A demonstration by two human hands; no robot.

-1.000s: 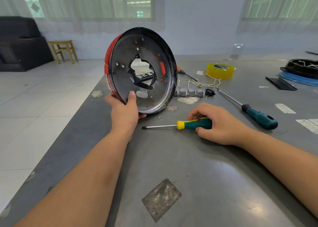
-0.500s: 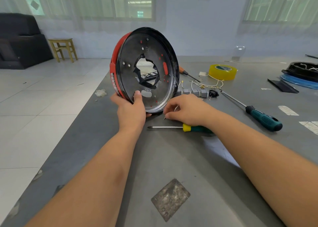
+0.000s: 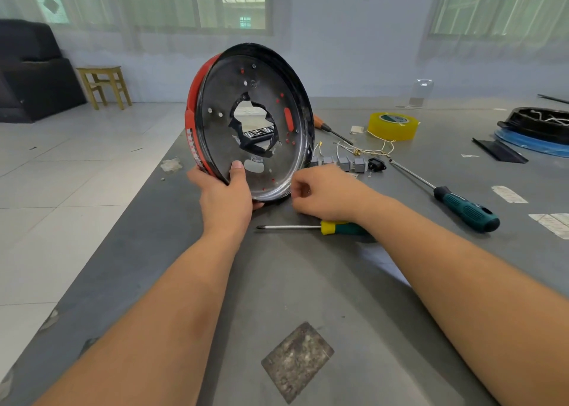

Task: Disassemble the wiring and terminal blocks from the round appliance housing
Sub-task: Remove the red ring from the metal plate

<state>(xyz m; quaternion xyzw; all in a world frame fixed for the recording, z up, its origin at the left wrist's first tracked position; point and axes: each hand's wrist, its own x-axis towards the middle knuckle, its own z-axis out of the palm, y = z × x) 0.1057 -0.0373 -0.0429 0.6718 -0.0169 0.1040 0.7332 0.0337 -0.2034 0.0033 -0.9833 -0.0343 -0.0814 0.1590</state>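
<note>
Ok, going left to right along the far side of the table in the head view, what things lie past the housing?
Orange-handled screwdriver → grey terminal blocks → yellow tape roll → teal-handled screwdriver → black round part on a blue base.

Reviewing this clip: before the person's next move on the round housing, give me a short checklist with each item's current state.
1. Housing held on edge by the left hand: ok.
2. Right hand holding a screw: cannot tell, fingers curled.
3. Yellow-handled screwdriver within reach: ok, lying under the right forearm.
4. Terminal blocks and wires out of the housing: ok, on the table.
5. Fasteners left in the housing: cannot tell.
</note>
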